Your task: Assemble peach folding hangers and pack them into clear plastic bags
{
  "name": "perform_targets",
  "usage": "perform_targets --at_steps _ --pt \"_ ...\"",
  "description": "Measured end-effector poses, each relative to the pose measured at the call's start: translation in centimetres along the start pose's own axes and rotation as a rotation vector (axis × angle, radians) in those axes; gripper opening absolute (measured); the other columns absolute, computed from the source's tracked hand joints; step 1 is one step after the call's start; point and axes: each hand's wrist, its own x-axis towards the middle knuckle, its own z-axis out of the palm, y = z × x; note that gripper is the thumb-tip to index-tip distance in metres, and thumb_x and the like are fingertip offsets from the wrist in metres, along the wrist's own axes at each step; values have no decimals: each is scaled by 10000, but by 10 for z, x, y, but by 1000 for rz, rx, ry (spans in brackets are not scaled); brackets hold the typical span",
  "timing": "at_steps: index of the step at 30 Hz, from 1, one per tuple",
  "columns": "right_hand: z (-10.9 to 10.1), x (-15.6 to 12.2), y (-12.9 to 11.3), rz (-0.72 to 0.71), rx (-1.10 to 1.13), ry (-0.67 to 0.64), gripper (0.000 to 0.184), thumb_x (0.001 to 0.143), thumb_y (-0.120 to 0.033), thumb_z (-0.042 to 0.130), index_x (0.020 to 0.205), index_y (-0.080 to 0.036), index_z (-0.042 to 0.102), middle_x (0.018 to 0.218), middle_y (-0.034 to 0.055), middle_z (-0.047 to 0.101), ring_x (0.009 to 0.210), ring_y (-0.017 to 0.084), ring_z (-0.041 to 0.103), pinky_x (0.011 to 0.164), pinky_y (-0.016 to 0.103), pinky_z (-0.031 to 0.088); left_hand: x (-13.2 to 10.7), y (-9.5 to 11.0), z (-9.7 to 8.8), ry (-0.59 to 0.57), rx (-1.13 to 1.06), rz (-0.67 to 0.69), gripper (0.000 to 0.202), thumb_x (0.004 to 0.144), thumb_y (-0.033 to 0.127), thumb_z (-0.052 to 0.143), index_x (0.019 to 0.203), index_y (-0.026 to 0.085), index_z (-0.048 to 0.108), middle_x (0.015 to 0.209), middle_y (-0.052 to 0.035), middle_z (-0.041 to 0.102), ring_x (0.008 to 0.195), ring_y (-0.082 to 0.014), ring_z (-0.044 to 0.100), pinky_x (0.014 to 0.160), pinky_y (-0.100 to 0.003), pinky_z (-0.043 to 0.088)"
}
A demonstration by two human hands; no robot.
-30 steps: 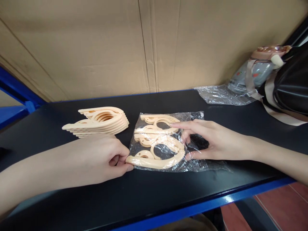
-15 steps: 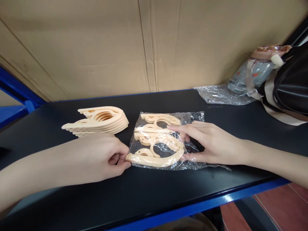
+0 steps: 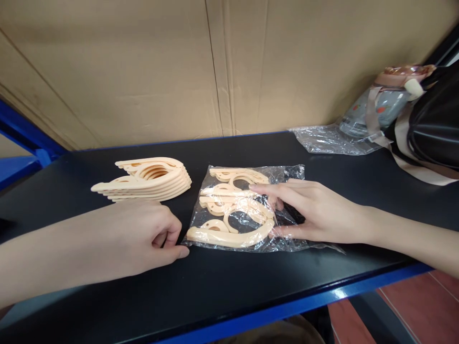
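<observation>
A clear plastic bag (image 3: 265, 246) lies flat on the black shelf, with beige folding hangers (image 3: 229, 239) folded up inside it. My left hand (image 3: 158, 236) is at the bag's near left corner, fingers curled and thumb stretched toward them; the corner meets the thumb and fingertips. From the right, my right hand (image 3: 311, 210) grips the bag and the curved ends of the hangers in it. Its index finger rests on top and its thumb presses the near side; the other fingertips are partly hidden. Behind my left hand sits a neat stack of beige folding hangers (image 3: 161, 184).
Another clear plastic bag (image 3: 322, 141) lies at the back right beside a strapped water bottle (image 3: 387, 105) and a black bag (image 3: 435, 119). Cardboard (image 3: 161, 71) stands along the back. A blue edge (image 3: 287, 306) borders the black shelf (image 3: 222, 291) at the front.
My left hand has shifted slightly left, away from the hanger's tip, and the bag's near left corner now shows beside its thumb. My right hand and the hangers have barely moved.
</observation>
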Motion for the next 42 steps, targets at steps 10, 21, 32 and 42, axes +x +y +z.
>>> perform_targets --at_steps 10,21,32,42 --pt "0 1 1 1 -1 6 685 902 -367 632 1484 -227 298 865 -3 600 776 168 579 728 305 491 9 7 -4 -94 -329 -89 358 768 500 575 578 198 539 464 38 352 436 -102 281 422 -245 164" --pt "0 0 2 16 23 5 673 907 -339 621 1486 -248 290 883 1 616 775 168 582 728 312 500 11 -2 2 -153 -356 -97 178 705 353 627 617 216 556 432 59 384 401 -107 347 391 -211 256" --pt "-4 0 9 50 2 -12 742 869 -336 661 1498 -267 274 922 -2 656 820 177 617 767 329 509 -5 4 -7 190 88 -120 505 849 590 388 578 201 559 520 11 440 497 -144 402 490 -263 225" --pt "-8 3 12 299 -254 163 706 885 -339 605 1508 -211 298 993 35 752 832 236 674 731 396 552 -5 5 0 115 165 -3 278 761 384 491 553 216 417 446 61 375 421 -121 319 466 -246 187"
